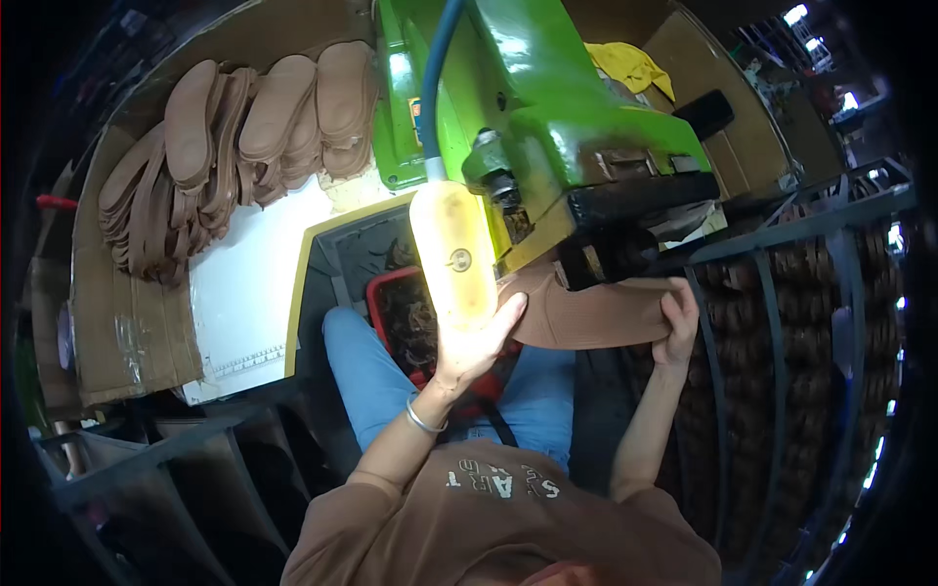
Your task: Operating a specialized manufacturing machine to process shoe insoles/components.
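Observation:
A brown ribbed shoe sole point(586, 320) is held level under the head of a green machine point(586, 146). My left hand point(476, 349) grips its left end with the thumb along the edge, while a bright lamp point(451, 249) covers most of those fingers. At the sole's right end, my right hand point(679, 322) is closed with the fingers curled over the edge. The sole's upper edge passes beneath the dark metal parts of the machine point(598, 262); exactly where they touch is hidden.
Stacks of brown soles point(278, 112) lie on the white tabletop point(239, 303) at the left, edged by cardboard point(137, 342). A red bin point(376, 293) with scraps sits between my knees. A metal rack point(772, 352) filled with brown pieces stands at the right. A yellow cloth point(633, 66) lies behind the machine.

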{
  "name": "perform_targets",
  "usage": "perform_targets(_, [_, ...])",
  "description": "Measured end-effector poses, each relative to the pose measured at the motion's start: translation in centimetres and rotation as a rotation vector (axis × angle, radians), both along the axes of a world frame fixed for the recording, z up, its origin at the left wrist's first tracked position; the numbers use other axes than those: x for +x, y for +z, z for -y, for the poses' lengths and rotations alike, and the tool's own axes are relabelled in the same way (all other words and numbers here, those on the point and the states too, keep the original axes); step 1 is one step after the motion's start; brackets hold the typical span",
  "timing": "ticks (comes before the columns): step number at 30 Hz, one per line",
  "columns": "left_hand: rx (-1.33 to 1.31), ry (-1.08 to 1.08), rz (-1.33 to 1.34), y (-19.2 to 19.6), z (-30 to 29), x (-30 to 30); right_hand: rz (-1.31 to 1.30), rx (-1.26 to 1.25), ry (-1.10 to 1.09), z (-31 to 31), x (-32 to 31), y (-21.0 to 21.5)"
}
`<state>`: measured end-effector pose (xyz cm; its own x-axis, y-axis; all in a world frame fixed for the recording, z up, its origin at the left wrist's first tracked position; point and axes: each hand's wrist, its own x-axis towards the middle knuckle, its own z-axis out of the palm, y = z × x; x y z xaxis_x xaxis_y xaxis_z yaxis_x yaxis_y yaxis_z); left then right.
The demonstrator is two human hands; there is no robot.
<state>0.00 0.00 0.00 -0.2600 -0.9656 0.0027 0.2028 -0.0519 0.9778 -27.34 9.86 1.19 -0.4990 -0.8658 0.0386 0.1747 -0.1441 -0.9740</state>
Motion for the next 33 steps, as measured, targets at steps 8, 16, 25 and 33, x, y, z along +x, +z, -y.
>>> perform_targets(8, [0.050,0.030,-0.117,1.0,0.4,3.8,-0.035,0.069,0.309,8.1,1.8,4.5])
perform_targets(16, [0.112,0.062,-0.100,-0.3,2.0,12.7,-0.009,-0.001,0.363,8.4,9.4,2.1])
perform_targets(25, [0.287,-0.167,0.093,-3.4,-2.0,18.4,-0.046,-0.029,0.436,9.3,15.3,2.1])
perform_targets(33, [0.445,-0.350,0.134,-6.9,-9.2,8.2,-0.087,-0.106,0.255,9.9,16.5,1.8])
